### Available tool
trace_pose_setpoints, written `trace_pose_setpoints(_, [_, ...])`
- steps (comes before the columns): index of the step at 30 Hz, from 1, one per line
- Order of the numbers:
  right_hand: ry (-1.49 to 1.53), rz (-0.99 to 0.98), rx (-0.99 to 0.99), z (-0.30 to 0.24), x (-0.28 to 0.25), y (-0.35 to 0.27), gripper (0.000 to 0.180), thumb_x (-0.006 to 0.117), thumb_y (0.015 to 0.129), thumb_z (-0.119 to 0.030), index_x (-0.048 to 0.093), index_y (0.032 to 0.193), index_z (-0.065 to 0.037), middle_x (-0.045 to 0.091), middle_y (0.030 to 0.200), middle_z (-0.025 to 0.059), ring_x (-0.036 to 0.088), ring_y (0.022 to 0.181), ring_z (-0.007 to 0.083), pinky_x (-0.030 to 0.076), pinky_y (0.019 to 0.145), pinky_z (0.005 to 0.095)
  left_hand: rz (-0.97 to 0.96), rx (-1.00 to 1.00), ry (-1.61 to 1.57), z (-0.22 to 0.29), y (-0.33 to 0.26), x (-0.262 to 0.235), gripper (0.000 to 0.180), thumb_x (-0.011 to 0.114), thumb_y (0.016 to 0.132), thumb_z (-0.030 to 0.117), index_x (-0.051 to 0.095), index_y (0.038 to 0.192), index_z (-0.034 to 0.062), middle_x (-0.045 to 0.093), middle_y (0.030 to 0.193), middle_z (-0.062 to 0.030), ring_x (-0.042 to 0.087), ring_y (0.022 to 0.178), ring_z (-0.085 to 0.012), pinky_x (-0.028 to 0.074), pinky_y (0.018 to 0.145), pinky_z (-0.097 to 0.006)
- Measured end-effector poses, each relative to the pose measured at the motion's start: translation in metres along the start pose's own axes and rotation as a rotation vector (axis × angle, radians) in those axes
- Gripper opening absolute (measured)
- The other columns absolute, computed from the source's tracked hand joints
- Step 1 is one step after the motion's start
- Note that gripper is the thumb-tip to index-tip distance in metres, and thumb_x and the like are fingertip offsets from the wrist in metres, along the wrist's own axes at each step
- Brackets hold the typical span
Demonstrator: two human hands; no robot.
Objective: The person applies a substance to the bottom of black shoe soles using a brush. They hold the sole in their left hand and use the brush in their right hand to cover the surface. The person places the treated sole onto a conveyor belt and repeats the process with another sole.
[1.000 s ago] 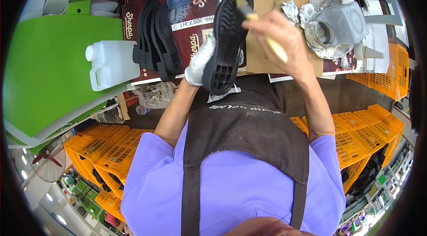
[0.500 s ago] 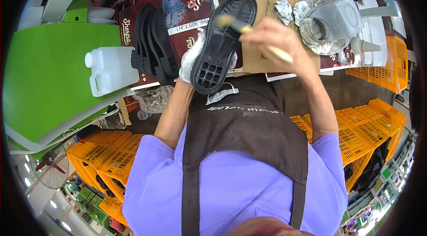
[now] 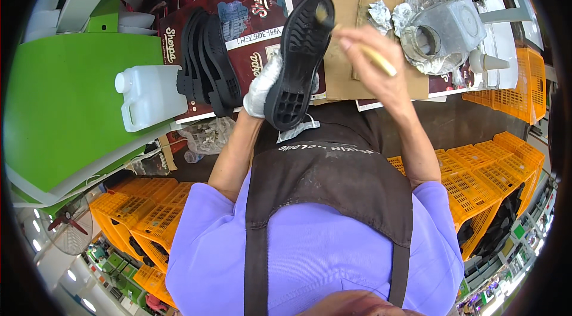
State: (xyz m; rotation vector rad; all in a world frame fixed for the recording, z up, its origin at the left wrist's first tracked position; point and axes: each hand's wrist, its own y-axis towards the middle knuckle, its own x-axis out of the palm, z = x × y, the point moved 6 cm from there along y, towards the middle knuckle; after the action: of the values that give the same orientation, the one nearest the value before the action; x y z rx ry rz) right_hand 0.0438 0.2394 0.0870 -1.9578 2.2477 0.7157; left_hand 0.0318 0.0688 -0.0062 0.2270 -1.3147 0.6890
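Observation:
My left hand (image 3: 262, 89), in a white glove, is closed around a black shoe sole (image 3: 293, 72) and holds it up, toe end away from me. The sole's ridged and gridded inner side faces up; its heel end is nearest my apron. My bare right hand (image 3: 372, 57) grips a brush (image 3: 381, 61) by its pale wooden handle. The brush's bristles, somewhat blurred, lie at the sole's upper right edge near the toe. Several more black soles (image 3: 208, 63) stand on edge in a row to the left, on printed dark red cardboard (image 3: 241, 66).
A white plastic jug (image 3: 152, 98) stands at the left by the green surface (image 3: 77, 107). A cut-open clear container (image 3: 447, 30) lies on the right beside crumpled wrapping and a nozzle-topped bottle (image 3: 488, 62). Brown cardboard (image 3: 339, 18) covers the middle. Orange crates (image 3: 476, 179) flank me.
The brush has moved from the middle of the sole's front half toward the toe's right edge. The sole has shifted slightly right and turned a little in my left hand.

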Motion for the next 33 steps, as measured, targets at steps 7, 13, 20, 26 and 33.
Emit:
trace_pose_setpoints(7, [0.585,-0.07,0.256,0.006,-0.011,-0.026,0.018,0.059,0.085,-0.013,0.065,0.092,0.003,0.063,0.073,0.0057,0.056,0.065,0.0089,0.045,0.058,0.0214,0.038,0.2,-0.146,0.02,-0.001,-0.006,0.047,0.036,0.093,0.043,0.052,0.112,0.0036,0.054,0.104,-0.014,0.052,0.087,-0.0251,0.041,0.077,-0.041])
trace_pose_setpoints(13, [1.071,0.357,0.303,0.043,-0.032,-0.044,0.022,0.053,0.091,-0.017,0.057,0.105,-0.001,0.051,0.072,0.0048,0.044,0.06,0.0116,0.035,0.053,0.0227,-0.227,0.235,-0.114,0.017,0.002,-0.011,0.05,0.034,0.092,0.043,0.053,0.109,0.0,0.058,0.088,-0.0205,0.051,0.065,-0.0316,0.041,0.052,-0.039])
trace_pose_setpoints(20, [1.06,0.449,0.434,0.056,-0.021,-0.057,0.021,0.053,0.091,-0.017,0.057,0.104,-0.001,0.05,0.071,0.0037,0.043,0.059,0.0104,0.034,0.052,0.0219,-0.174,0.223,-0.208,0.011,-0.002,-0.04,0.052,0.035,0.092,0.045,0.051,0.115,0.0009,0.059,0.099,-0.0175,0.055,0.078,-0.0312,0.045,0.066,-0.042])
trace_pose_setpoints(26, [1.074,0.451,0.449,0.058,-0.014,-0.055,0.021,0.054,0.09,-0.016,0.056,0.103,0.0,0.052,0.07,0.0037,0.045,0.058,0.0096,0.035,0.051,0.0215,0.099,0.266,-0.068,0.009,-0.008,-0.043,0.045,0.044,0.088,0.043,0.05,0.106,0.003,0.05,0.09,-0.0118,0.046,0.075,-0.0229,0.035,0.069,-0.035])
trace_pose_setpoints(33, [1.042,0.451,0.469,0.058,-0.014,-0.055,0.021,0.052,0.091,-0.018,0.055,0.105,-0.002,0.049,0.069,0.003,0.042,0.058,0.01,0.031,0.051,0.0231,-0.018,0.215,-0.256,0.008,-0.004,-0.029,0.05,0.04,0.089,0.048,0.051,0.115,0.0062,0.051,0.108,-0.014,0.049,0.092,-0.0268,0.038,0.08,-0.042])
